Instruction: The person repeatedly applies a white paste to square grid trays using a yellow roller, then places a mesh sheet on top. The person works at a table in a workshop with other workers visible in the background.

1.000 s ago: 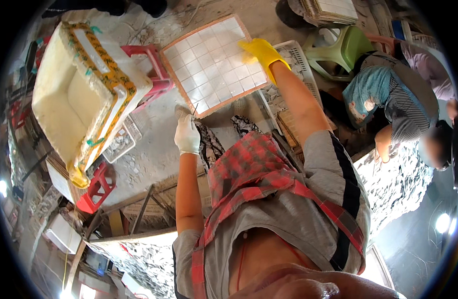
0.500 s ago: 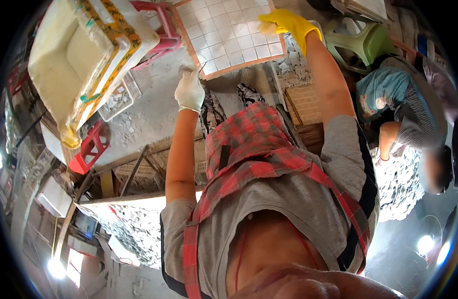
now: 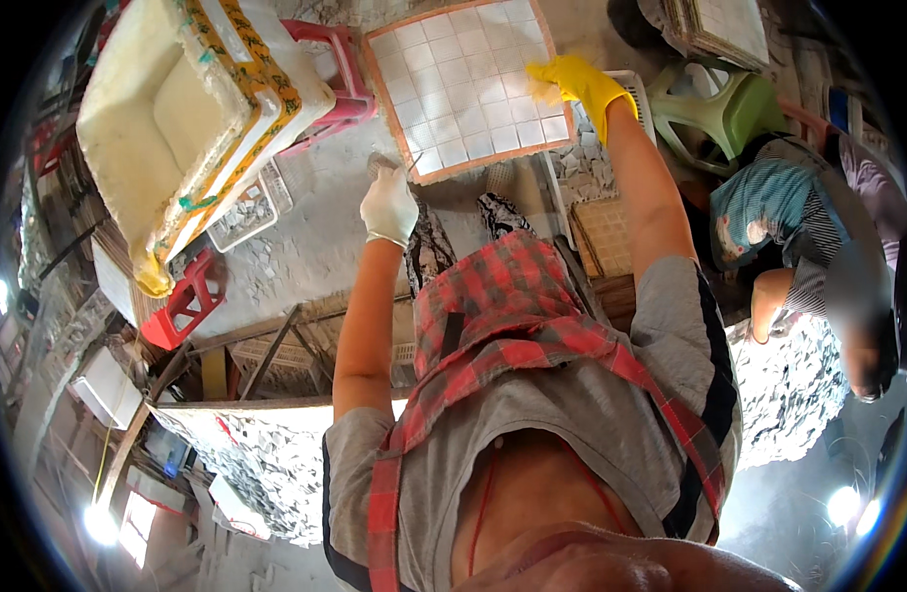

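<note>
A framed panel of pale square tiles with an orange-brown edge lies at the top of the head view. My left hand, in a white glove, is at the panel's near left corner. Its fingers are closed, and a thin dark tool sticks out of them toward that corner. Over the panel's right edge reaches my right hand in a yellow glove. Its fingers are bent together around a blurred, pale tan patch that I cannot make out.
A big foam box with yellow tape stands at left, beside pink and red stools. Right are a green stool, a crate of tile pieces and a bent-over person. Piles of pale chips lie behind.
The whole view has shifted a little, so the panel and box appear lower and further right. Both hands keep nearly the same places at the panel. The person at right has moved slightly.
</note>
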Tool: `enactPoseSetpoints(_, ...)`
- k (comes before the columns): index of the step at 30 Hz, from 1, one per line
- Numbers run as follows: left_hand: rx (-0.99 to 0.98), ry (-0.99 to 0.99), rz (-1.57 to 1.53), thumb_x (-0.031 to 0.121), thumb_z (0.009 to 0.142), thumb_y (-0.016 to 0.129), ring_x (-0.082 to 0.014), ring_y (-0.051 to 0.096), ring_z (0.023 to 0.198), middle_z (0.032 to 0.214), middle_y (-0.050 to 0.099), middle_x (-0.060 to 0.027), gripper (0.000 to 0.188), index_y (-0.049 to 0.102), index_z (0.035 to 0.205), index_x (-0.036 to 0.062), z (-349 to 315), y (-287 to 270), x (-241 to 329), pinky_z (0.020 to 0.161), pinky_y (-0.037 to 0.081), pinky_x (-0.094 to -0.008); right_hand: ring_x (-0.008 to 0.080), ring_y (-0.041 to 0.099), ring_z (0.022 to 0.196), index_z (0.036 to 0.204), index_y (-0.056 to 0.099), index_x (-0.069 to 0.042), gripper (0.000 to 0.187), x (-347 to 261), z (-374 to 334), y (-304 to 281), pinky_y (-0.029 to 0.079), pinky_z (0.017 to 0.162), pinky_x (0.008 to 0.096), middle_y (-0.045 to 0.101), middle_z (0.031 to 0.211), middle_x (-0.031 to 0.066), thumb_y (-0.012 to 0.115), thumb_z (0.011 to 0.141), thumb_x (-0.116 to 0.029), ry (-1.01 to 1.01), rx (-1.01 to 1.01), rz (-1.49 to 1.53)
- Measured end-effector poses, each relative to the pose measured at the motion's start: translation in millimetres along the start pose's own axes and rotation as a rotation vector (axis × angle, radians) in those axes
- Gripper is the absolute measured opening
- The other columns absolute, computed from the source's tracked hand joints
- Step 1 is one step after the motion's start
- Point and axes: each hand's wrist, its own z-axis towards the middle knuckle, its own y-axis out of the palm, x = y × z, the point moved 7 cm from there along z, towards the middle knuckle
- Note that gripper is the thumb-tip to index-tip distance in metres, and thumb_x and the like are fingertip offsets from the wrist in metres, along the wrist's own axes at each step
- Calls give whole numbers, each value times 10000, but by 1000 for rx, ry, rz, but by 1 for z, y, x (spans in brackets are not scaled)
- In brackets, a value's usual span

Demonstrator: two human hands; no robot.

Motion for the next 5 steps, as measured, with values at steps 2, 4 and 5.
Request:
enactPoseSetpoints(2, -112, -57, 25, 99, 905, 605, -355, 693, 962, 1231, 672, -126, 315, 653, 1214, 133, 2, 2, 0, 786, 565, -461, 193, 714, 776, 1147, 737, 2, 431, 3, -1, -1, 575, 755, 286, 768, 974, 92, 697, 973, -391, 22, 4, -41)
enactPoseSetpoints(4, -112, -52, 12, 100, 908, 604, -343, 691, 1033, 1322, 651, -123, 334, 650, 1237, 134, 2, 9, -3, 835, 570, -448, 192, 716, 808, 1153, 740, -2, 454, 0, -6, -7, 573, 785, 299, 768, 984, 104, 699, 966, -414, 40, 57, -136)
enactPoseSetpoints(5, -151, -79, 13, 141, 924, 610, -318, 682, 1110, 1457, 581, -117, 472, 592, 1396, 160, -1, 15, -8, 907, 569, -417, 191, 717, 824, 1156, 742, -4, 465, -12, -14, -2, 572, 800, 305, 769, 989, 110, 699, 962, -425, 49, 74, -188)
